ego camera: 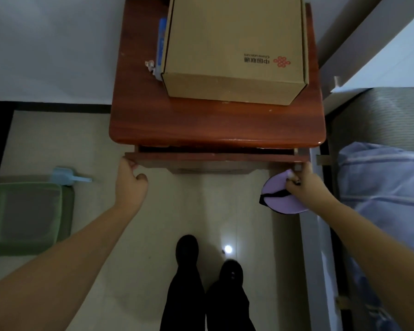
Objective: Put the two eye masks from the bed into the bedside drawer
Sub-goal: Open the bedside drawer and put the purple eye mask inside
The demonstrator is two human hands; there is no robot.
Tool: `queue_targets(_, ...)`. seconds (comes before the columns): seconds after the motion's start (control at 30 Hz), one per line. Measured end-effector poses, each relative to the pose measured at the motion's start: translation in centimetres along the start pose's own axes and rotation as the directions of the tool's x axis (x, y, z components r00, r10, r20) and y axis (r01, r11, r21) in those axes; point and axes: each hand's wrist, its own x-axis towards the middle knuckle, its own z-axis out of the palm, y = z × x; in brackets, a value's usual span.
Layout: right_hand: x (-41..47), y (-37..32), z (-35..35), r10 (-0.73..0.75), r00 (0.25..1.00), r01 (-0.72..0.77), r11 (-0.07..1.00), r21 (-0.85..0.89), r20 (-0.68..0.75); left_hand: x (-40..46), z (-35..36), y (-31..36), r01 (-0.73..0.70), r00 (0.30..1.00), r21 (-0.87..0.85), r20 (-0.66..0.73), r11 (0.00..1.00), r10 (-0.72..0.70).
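**Both hands on the drawer, mask tucked in the right one**

Only the head cam here, looking straight down past the person's arms and dark shoes.

The drawer (215, 156) of the reddish wooden nightstand (215, 125) was out just a crack, with a thin dark gap showing under the top. The left hand (130, 185) was at the drawer front's left corner, fingers curled on the edge and thumb bent underneath, nothing else in it. The right hand (305, 185) was at the right corner, fingertips on the drawer front, and it was closed around a purple mask (278, 200) with black trim and strap. The mask hung below and left of that hand, over the floor and just beside the bed (380, 187). I could only make out one mask for sure; if a second was bunched in there, I couldn't tell.

On the nightstand sat a cardboard box (234, 48) with a red logo, and a blue thing (161, 41) wedged against its left side. On the floor to the left were a green mat (26, 216) and a light blue scoop (67, 176) just beyond it.
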Motion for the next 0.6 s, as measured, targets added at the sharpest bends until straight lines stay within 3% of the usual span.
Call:
queue_targets(0.2,-4.5,4.0,2.7,0.062,0.994,-0.060,0.998,-0.027,0.095,-5.6,-0.8,-3.6,0.088,0.996,-0.060,0.035,0.994,-0.086)
queue_targets(0.47,-5.1,5.4,5.7,0.033,0.996,-0.040,0.995,0.089,0.080,-6.3,1.2,-7.1,0.199,0.974,-0.140,0.136,0.970,-0.181)
queue_targets(0.53,-5.7,4.8,5.7,0.075,0.992,-0.092,0.980,0.178,0.100,-6.2,1.2,-6.8,0.276,0.958,-0.206,0.143,0.939,-0.250)
queue_targets(0.6,-6.3,3.5,5.2,0.187,0.961,-0.228,0.952,0.204,0.201,-6.0,0.9,-5.5,0.392,0.920,-0.385,0.186,0.836,-0.346)
